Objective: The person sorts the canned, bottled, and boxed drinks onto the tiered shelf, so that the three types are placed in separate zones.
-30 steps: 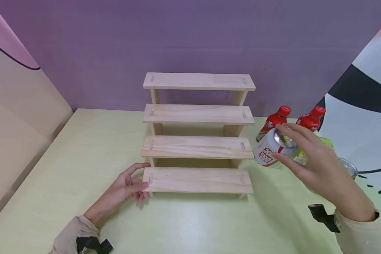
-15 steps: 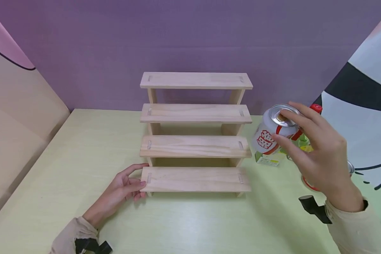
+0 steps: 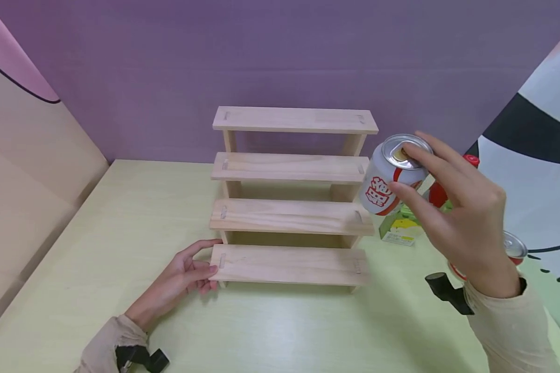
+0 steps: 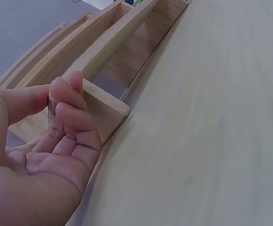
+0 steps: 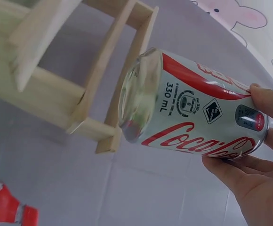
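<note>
A wooden step shelf (image 3: 289,217) with several tiers stands on the table. At its lowest tier, my left hand (image 3: 179,282) pinches the left end of the board, thumb on top; the left wrist view shows the thumb and fingers (image 4: 73,101) around that board end. My right hand (image 3: 462,212) grips a white and red Coca-Cola can (image 3: 383,178) near its top, and the can is tilted in the air beside the shelf's right side. In the right wrist view the can (image 5: 193,108) shows its base and printed side.
Right of the shelf, behind the right hand, stand a green and yellow carton (image 3: 400,230), a red-capped bottle (image 3: 437,194) and another can (image 3: 514,244), all partly hidden. A purple wall (image 3: 280,52) rises behind the table (image 3: 280,331).
My right hand has lifted the can up and to the left, away from the bottles and carton towards the shelf's upper tiers. The left hand stays at the lowest board.
</note>
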Demonstrator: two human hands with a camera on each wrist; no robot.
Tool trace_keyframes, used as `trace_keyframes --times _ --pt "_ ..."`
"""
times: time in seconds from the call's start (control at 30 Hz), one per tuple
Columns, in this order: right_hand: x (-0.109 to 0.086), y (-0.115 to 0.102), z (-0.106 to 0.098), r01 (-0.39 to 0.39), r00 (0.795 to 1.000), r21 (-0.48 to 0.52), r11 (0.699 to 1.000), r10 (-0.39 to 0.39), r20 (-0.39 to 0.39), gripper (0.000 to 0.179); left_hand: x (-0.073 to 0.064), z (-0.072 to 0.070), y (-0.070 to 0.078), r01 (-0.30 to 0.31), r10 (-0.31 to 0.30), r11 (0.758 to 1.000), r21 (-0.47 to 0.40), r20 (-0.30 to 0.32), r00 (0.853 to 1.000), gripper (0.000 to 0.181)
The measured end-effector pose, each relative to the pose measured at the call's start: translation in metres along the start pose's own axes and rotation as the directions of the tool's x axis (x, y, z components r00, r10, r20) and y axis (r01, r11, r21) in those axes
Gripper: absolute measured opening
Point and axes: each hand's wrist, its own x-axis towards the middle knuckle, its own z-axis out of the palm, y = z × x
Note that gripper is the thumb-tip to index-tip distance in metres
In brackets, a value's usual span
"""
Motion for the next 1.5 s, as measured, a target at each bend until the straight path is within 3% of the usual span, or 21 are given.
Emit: trace_keyframes --times 0.1,0.5,0.73,1.13,1.3,1.5 --pt "0.008 -0.004 0.002 0.006 1.000 0.019 1.000 -0.007 0.007 0.045 0.002 0.000 0.000 0.006 -0.006 1.000 -0.001 -0.003 1.000 0.058" --pt "0.045 -0.011 0.030 0.065 0.998 0.132 0.989 -0.062 -0.031 0.049 0.000 -0.001 0.001 -0.017 0.018 1.000 -0.018 0.036 0.999 0.056" --pt "0.067 -0.021 0.049 0.100 0.994 0.276 0.956 -0.084 -0.068 0.049 0.002 -0.001 0.000 0.009 -0.009 1.000 -0.004 0.042 0.999 0.058" --pt "0.096 -0.019 0.078 0.156 0.988 0.280 0.947 -0.142 -0.067 0.041 0.012 0.003 -0.003 0.020 -0.019 1.000 -0.012 0.054 0.998 0.059" --pt "0.107 -0.012 0.091 0.200 0.980 0.317 0.927 -0.194 -0.052 0.039 0.013 0.005 -0.004 0.035 -0.034 0.999 -0.015 0.043 0.998 0.060" --pt "0.123 -0.025 0.107 0.125 0.992 0.407 0.905 -0.125 -0.028 0.037 0.011 0.003 -0.002 0.035 -0.034 0.999 -0.015 0.039 0.999 0.060"
